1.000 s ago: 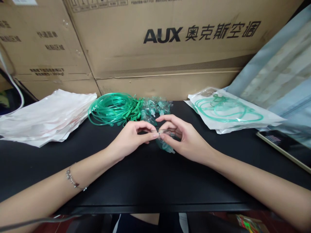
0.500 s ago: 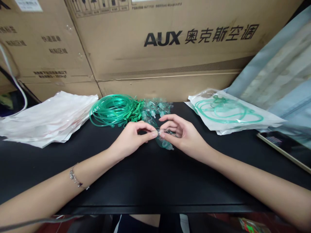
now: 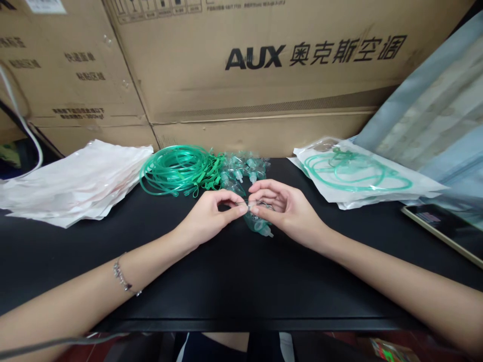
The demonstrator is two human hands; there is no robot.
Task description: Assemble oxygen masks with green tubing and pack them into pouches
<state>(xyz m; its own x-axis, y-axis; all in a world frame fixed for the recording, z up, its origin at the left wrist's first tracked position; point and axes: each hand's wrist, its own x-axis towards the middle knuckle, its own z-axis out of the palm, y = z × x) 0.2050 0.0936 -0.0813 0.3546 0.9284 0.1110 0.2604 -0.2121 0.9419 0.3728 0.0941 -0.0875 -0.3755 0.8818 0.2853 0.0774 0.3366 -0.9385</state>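
Note:
Between my hands is a clear green oxygen mask [image 3: 258, 226], its pale nozzle pointing down and to the right. My left hand [image 3: 215, 213] pinches its edge between thumb and forefinger. From the other side my right hand [image 3: 281, 206] grips it in a thumb-and-finger pinch, the other fingers curled behind. Part of the mask is hidden by the right fingers. Just behind lie several more clear masks [image 3: 241, 168] in a heap. Green elastic straps [image 3: 209, 173] and a coil of green tubing [image 3: 175, 168] lie to their left.
White pouches [image 3: 75, 176] are stacked on the left of the black table [image 3: 226, 281]. Packaged sets with green tubing [image 3: 358, 173] lie at the right, near a phone [image 3: 445, 226]. Large cardboard boxes [image 3: 264, 100] stand along the back; a curtain [image 3: 433, 100] hangs at right.
Both hands and the mask have shifted slightly right and down in view. The mask's nozzle sits a little lower; both pinches stay closed.

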